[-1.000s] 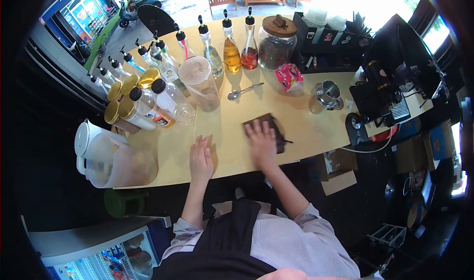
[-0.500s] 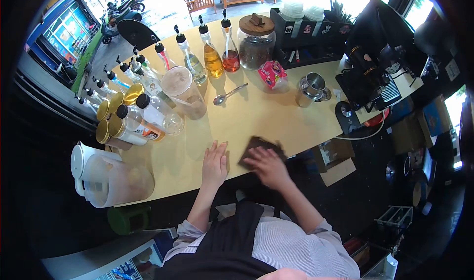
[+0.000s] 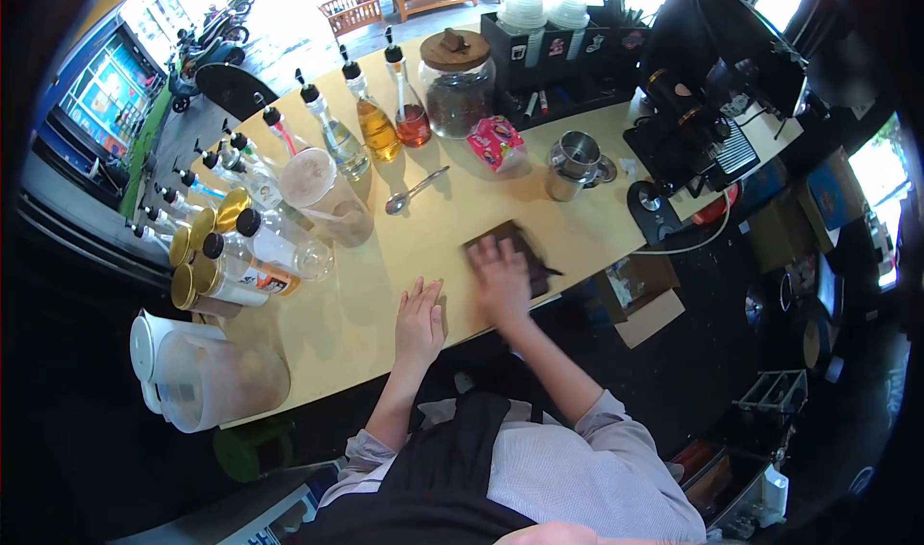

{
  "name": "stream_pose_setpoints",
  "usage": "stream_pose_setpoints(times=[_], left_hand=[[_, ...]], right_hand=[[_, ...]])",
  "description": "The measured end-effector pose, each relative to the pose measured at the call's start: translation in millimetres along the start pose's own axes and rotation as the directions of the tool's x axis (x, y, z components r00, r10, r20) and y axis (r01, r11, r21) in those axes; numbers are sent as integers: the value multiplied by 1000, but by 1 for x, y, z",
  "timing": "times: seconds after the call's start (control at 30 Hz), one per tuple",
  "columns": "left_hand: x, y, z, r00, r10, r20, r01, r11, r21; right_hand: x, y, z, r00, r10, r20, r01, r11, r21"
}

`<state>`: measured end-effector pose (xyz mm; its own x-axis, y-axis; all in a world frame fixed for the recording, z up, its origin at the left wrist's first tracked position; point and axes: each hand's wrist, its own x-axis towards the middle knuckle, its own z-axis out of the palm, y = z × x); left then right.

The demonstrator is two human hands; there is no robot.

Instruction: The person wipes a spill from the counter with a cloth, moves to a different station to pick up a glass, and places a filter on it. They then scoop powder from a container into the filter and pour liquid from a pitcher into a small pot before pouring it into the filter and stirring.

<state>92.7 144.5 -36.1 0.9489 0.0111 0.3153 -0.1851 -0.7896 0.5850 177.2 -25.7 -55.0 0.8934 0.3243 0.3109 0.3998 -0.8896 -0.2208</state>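
Observation:
My left hand [image 3: 421, 326] lies flat on the light wooden tabletop [image 3: 332, 348] near its front edge, open, with nothing in it. To its right, my right hand [image 3: 502, 280] has hold of a dark brown folded cloth [image 3: 523, 253] and presses it down on the table. The fingers lie over the cloth's left part and are slightly blurred; what lies under the palm is hidden. Beyond the hands rests a metal spoon [image 3: 416, 191]. A steel cup [image 3: 575, 165] with a handle stands further right.
Syrup bottles with pumps and pourers [image 3: 375, 126], gold-lidded jars [image 3: 192, 285] and a tall plastic tub [image 3: 322, 199] line the left and back. A white-lidded pitcher [image 3: 207, 377] stands front left. At the back are a wood-lidded jar [image 3: 457, 88] and pink packet [image 3: 497, 144]; a coffee machine [image 3: 683, 112] is right.
My right hand and the cloth have moved forward, further from the table's front edge. My left hand stays flat on the table. The camera view has shifted and turned a little.

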Motion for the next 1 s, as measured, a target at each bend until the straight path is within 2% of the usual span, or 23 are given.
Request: stream_pose_setpoints(times=[0.03,0.07,0.13,0.2,0.23,0.4,0.5,0.53,0.6,0.67,0.73,0.87,1.0], left_hand=[[3,1,3,1000,10,0,-10,1000,-1],[6,2,7,999,12,-48,-12,1000,1],[16,7,9,995,20,-96,-20,1000,3],[27,11,6,991,-21,-129,18,1000,-25],[30,8,10,993,7,-119,-1,999,50],[61,27,36,998,20,-57,-17,999,48],[79,47,54,999,24,-45,-23,1000,19],[84,56,60,999,31,-44,-31,999,-8],[93,70,73,998,39,-40,-40,999,-14],[99,80,83,998,47,-37,-47,999,-14],[104,86,91,998,50,-27,-50,999,-17],[110,94,97,1000,23,-9,-22,1000,10],[108,95,101,1000,14,-22,-14,1000,13]], right_hand=[[-8,-14,0,991,-132,16,132,991,21],[-15,-22,1,975,-222,25,218,968,128],[-24,-22,-16,959,-275,72,259,949,181],[-29,-2,-28,898,-427,106,375,868,326],[-31,9,-32,888,-434,154,368,870,329],[-33,79,-56,928,-342,148,273,894,355],[-29,123,-62,983,-151,101,122,960,251],[-26,136,-63,983,-155,99,126,960,250],[-20,161,-66,999,-2,41,-6,979,204],[-12,185,-69,1000,26,16,-28,983,180],[-3,205,-68,992,117,-43,-111,987,118],[20,229,-56,979,187,-81,-181,981,69],[31,230,-51,982,173,-80,-174,985,-14]])
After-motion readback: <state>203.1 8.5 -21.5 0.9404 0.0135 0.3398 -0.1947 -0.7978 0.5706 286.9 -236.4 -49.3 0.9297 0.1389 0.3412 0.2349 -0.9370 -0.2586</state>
